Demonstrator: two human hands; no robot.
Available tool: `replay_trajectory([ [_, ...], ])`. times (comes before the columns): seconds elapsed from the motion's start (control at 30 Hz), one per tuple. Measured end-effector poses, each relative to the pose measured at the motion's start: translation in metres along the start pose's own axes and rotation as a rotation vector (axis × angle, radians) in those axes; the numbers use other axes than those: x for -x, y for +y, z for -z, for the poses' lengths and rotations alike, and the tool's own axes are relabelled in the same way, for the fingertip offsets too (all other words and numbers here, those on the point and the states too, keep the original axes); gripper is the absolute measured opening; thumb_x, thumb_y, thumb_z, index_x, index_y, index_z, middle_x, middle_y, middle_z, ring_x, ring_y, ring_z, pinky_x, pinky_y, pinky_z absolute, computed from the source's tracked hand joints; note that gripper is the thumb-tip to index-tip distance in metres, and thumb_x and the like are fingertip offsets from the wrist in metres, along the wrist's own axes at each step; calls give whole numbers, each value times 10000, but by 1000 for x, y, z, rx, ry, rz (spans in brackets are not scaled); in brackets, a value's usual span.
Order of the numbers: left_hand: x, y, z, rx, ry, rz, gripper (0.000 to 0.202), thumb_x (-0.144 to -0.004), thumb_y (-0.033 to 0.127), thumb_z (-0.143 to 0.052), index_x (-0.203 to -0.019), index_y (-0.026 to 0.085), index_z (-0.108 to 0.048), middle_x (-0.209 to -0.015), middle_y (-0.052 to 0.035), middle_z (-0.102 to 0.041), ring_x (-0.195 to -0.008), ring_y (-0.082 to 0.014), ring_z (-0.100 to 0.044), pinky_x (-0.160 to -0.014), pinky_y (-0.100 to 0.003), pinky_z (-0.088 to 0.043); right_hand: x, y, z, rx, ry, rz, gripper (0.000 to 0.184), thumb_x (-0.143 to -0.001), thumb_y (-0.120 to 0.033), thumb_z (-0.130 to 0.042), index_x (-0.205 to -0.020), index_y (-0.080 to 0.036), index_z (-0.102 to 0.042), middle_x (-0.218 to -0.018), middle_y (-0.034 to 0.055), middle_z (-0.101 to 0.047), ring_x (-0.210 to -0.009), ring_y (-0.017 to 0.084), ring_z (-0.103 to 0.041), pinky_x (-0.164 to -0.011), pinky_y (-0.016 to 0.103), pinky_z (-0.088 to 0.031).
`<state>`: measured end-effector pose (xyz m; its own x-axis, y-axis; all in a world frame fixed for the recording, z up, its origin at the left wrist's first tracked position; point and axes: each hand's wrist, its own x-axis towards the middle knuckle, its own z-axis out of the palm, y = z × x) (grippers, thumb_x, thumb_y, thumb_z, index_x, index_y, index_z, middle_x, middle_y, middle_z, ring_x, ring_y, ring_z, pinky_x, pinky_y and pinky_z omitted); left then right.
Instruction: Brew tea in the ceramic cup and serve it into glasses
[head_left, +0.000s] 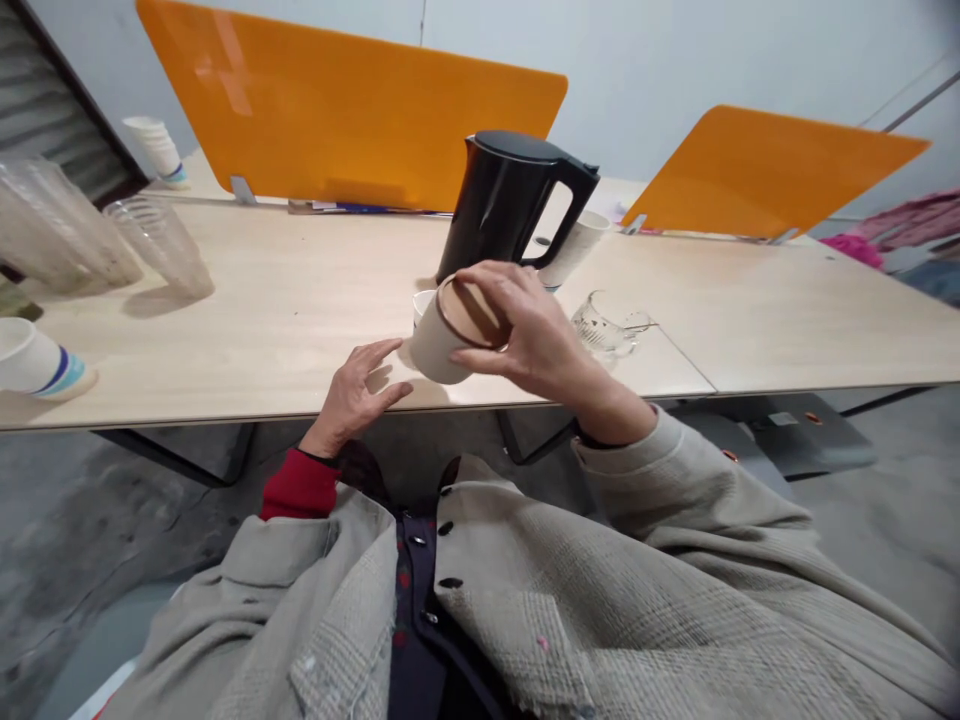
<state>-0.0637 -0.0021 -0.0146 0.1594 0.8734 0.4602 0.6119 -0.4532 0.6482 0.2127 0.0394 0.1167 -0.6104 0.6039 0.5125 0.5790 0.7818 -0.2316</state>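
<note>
My right hand (529, 330) is shut on a cream paper cup (439, 345), with its fingers across the cup's tan, brown-rimmed round end. The cup is tilted on its side just above the table's front edge. My left hand (352, 395) is open, palm turned toward the cup, with its fingertips right beside the cup's side. I cannot tell whether they touch it. A small white cup (421, 305) is partly hidden behind the tilted cup. A black electric kettle (510, 195) stands just beyond my right hand.
The light wood table (285, 310) holds a paper cup (576, 245) behind the kettle, a clear glass jug (606, 328), stacked clear plastic cups (161, 245) and a striped paper cup (37, 362) on its side. Orange divider panels (337, 100) stand along the far side.
</note>
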Motion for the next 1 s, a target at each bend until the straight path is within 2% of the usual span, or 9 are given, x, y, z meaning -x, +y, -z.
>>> replay_trajectory([
  [0.13, 1, 8, -2, 71, -45, 26, 809, -916, 592, -808, -1615, 253, -581, -1594, -127, -677, -1484, -308, -644, -1253, -479, -555, 9, 0, -40, -31, -55, -13, 849, -851, -467, -922, -1612, -316, -577, -1547, 153, -619, -1389, 455, -572, -1190, 701, -477],
  [0.23, -4, 16, -15, -3, -60, 70, 907, -854, 533, -882, -1645, 254, -537, -1600, -138, -679, -1462, -343, -659, -1235, -501, -558, 10, 5, -64, -40, -66, -24, 810, -844, -446, -918, -1575, -288, -610, -1510, 171, -640, -1367, 444, -570, -1201, 689, -469],
  [0.3, -8, 22, -25, -53, -51, 100, 936, -828, 504, -911, -1643, 260, -522, -1613, -138, -672, -1445, -359, -671, -1199, -494, -574, 11, 8, -71, -49, -74, -34, 811, -841, -437, -918, -1571, -266, -610, -1507, 182, -642, -1369, 439, -570, -1213, 682, -467],
  [0.43, -12, 30, -39, -124, -5, 160, 914, -807, 483, -928, -1599, 251, -533, -1597, -146, -681, -1369, -369, -721, -1128, -475, -602, 15, 12, -70, -54, -93, -49, 844, -851, -485, -917, -1589, -236, -592, -1525, 198, -630, -1373, 438, -576, -1217, 662, -475],
  [0.53, -11, 33, -43, -113, 15, 177, 899, -833, 537, -898, -1582, 214, -521, -1566, -177, -693, -1346, -382, -737, -1091, -483, -617, 16, 10, -67, -47, -96, -45, 835, -891, -607, -871, -1586, -232, -598, -1515, 205, -634, -1359, 435, -583, -1203, 646, -484],
  [0.63, -11, 34, -46, -79, 33, 168, 950, -820, 585, -903, -1591, 206, -497, -1574, -187, -685, -1375, -385, -726, -1113, -502, -613, 15, 6, -69, -24, -77, -59, 809, -951, -705, -767, -1567, -205, -611, -1488, 212, -643, -1325, 427, -579, -1185, 650, -488],
  [0.73, -12, 34, -47, -89, 52, 154, 1001, -779, 572, -940, -1595, 204, -493, -1587, -192, -674, -1417, -381, -705, -1162, -502, -593, 15, 2, -77, 14, -47, -92, 741, -1002, -672, -705, -1521, -148, -638, -1453, 227, -646, -1284, 419, -565, -1174, 648, -491],
  [0.83, -13, 35, -48, -109, 58, 162, 988, -770, 540, -949, -1589, 213, -503, -1582, -187, -679, -1410, -378, -712, -1163, -499, -595, 15, -1, -84, -6, -11, -121, 646, -1018, -603, -698, -1498, -173, -653, -1453, 208, -646, -1296, 412, -552, -1184, 647, -488],
  [1.0, -13, 42, -46, -109, 60, 198, 954, -732, 510, -978, -1535, 227, -548, -1513, -156, -731, -1335, -373, -751, -1121, -499, -614, 14, 1, -86, -224, 114, -178, 564, -1061, -592, -611, -1480, -219, -666, -1451, 166, -677, -1358, 365, -585, -1224, 605, -486],
])
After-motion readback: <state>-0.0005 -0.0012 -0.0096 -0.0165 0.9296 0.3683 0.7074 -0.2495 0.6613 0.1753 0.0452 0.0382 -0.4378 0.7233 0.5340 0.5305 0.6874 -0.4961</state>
